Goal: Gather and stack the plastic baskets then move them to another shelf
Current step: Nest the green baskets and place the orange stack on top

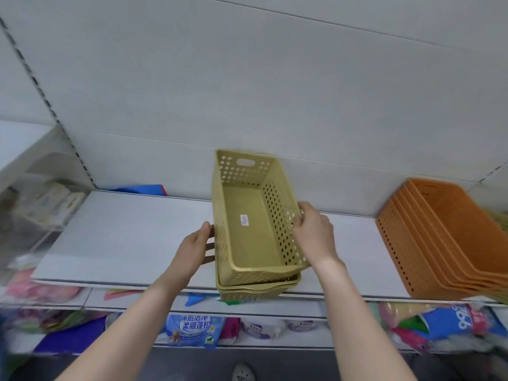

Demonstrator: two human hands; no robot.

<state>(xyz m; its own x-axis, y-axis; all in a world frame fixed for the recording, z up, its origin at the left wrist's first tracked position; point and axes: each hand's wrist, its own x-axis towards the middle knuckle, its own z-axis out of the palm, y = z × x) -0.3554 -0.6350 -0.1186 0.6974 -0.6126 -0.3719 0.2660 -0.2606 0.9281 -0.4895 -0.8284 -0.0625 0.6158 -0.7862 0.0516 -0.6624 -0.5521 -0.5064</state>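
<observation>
- Head view: my left hand (192, 247) and right hand (312, 232) clasp the top yellow basket (255, 215), fingers curled on its side walls.
- It nests tilted in yellow baskets on the white shelf (123, 237).
- Orange basket stack (434, 243): well right of the yellow basket.

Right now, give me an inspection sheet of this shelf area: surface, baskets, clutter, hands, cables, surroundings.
Surface: white shelf, mostly bare, with baskets in the middle and at the right.
Job's things: top yellow-green basket tilted, partly nested into the yellow-green stack at the shelf's front edge; orange basket stack leaning at the right.
Clutter: blue item at the back of the shelf.
Hands: left hand against the top basket's left wall; right hand gripping its right wall.
Cables: nothing seen.
Surroundings: packaged goods on the lower shelf; grey back panel.
</observation>
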